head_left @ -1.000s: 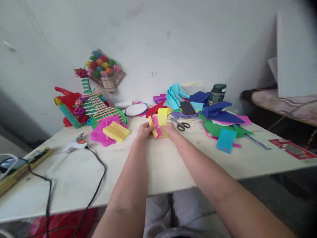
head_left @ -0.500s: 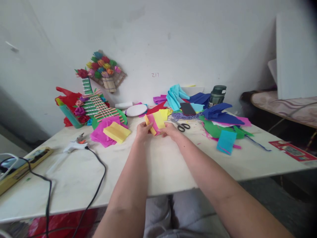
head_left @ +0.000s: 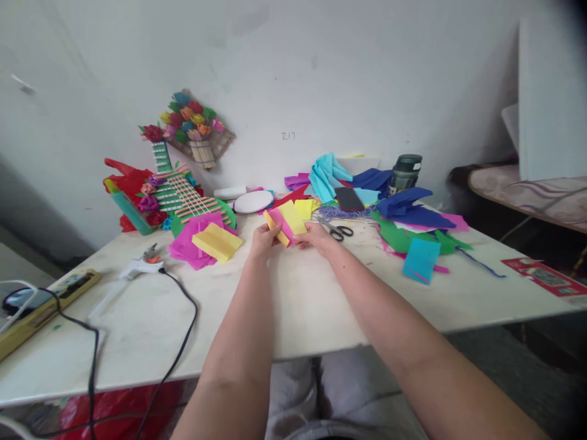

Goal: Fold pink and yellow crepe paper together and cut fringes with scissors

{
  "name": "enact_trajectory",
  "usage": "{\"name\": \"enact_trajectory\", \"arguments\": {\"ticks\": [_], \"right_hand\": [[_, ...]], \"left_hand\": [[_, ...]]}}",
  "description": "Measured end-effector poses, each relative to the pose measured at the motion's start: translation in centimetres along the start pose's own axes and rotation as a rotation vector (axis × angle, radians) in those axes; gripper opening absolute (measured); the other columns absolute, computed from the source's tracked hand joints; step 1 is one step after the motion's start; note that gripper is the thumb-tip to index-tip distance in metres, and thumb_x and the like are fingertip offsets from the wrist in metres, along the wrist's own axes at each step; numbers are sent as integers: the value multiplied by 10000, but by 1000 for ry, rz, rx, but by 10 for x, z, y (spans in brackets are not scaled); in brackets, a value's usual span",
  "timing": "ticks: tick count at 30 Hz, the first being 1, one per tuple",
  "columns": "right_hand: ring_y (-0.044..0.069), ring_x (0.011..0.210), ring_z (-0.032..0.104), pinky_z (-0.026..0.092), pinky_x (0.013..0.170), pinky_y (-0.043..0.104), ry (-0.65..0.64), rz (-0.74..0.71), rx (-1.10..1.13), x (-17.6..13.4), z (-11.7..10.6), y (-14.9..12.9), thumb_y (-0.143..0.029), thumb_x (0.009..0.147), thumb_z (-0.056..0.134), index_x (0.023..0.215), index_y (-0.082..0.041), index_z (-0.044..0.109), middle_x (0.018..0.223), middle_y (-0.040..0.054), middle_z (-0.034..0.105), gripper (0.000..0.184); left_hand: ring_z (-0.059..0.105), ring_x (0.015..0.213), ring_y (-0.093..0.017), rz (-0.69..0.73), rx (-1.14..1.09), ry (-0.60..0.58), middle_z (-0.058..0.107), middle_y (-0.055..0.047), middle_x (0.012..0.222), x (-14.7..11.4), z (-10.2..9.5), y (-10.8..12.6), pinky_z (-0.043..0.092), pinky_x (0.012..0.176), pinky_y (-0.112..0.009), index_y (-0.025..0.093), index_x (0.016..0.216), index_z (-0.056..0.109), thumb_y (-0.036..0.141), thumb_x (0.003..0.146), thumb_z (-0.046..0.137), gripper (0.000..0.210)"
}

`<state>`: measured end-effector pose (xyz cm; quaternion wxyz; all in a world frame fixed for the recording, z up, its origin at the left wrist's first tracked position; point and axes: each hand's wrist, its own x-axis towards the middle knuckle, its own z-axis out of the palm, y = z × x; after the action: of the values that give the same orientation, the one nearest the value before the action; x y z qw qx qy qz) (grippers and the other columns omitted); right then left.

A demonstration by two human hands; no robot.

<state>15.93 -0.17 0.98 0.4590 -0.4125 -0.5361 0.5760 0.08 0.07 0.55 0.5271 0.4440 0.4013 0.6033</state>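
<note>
Between my hands, a little above the table, is a folded piece of yellow and pink crepe paper (head_left: 283, 223). My left hand (head_left: 267, 238) pinches its left edge, thumb on top. On the right edge my right hand (head_left: 313, 237) grips the paper, its lower fingers partly hidden beneath. Black-handled scissors (head_left: 339, 232) lie just right of my right hand. To the left, a folded yellow paper (head_left: 217, 242) rests on a pile of magenta paper (head_left: 192, 249).
A glue gun (head_left: 143, 264) with a black cord and a power strip (head_left: 77, 284) lie at left. Behind stand a paper-flower guitar (head_left: 183, 198) and a white disc (head_left: 253, 201). Coloured papers (head_left: 408, 211), a phone (head_left: 348, 199) and a dark jar (head_left: 405, 173) sit at right.
The paper's left and right yellow flaps sit slightly differently, with the pink between them. Both hands keep their hold in nearly the same place. The camera view has shifted slightly.
</note>
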Motion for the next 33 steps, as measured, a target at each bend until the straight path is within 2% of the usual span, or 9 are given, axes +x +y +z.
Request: {"name": "enact_trajectory", "arguments": {"ticks": [4, 10, 15, 21, 25, 29, 33], "right_hand": [[118, 541, 616, 465, 411, 184, -54, 19, 3, -2, -1, -1, -165, 582, 733, 786, -154, 598, 686, 7, 665, 245], [100, 466, 581, 470, 409, 178, -5, 3, -42, -3, 0, -2, -100, 568, 731, 783, -146, 600, 564, -17, 633, 256], [117, 496, 605, 482, 417, 190, -45, 14, -20, -1, -2, 1, -136, 533, 769, 781, -151, 614, 609, 7, 660, 293], [104, 424, 559, 479, 411, 200, -48, -14, -41, 0, -4, 0, -144, 505, 781, 715, -153, 608, 523, -17, 625, 273], [127, 474, 596, 506, 451, 226, -75, 22, -29, -2, -5, -2, -171, 494, 790, 731, -153, 597, 567, -5, 641, 306], [167, 647, 651, 536, 551, 268, -126, 5, 61, -2, -9, -1, -245, 523, 781, 816, -158, 610, 743, 27, 684, 350], [173, 740, 656, 528, 687, 290, -87, -24, 167, 1, -11, -1, -260, 532, 773, 834, -154, 619, 806, 46, 699, 355]], "left_hand": [[624, 639, -181, -2, -3, -5, 662, -61, 715, -1, 0, 1, 491, 576, -288, 122, 830, 617, 336, 505, 770, 418], [623, 646, -182, -7, 29, 18, 656, -53, 712, 0, -1, -1, 491, 575, -288, 128, 815, 605, 361, 502, 768, 423], [629, 674, -188, -5, 28, 20, 659, -52, 727, 0, -2, 0, 495, 590, -290, 129, 829, 601, 368, 502, 765, 437], [633, 696, -192, -5, 11, 18, 662, -55, 739, 1, -2, -2, 500, 608, -295, 127, 830, 604, 360, 512, 763, 425], [633, 687, -192, -12, 12, 3, 665, -62, 730, 0, -2, -1, 499, 602, -294, 119, 838, 617, 351, 517, 767, 424], [628, 655, -182, -52, 44, -68, 671, -78, 749, -4, -2, 2, 499, 598, -291, 112, 845, 632, 339, 517, 778, 424], [625, 645, -171, -90, 93, -191, 679, -90, 791, -6, 0, 4, 499, 602, -280, 117, 867, 647, 347, 533, 779, 426]]}}
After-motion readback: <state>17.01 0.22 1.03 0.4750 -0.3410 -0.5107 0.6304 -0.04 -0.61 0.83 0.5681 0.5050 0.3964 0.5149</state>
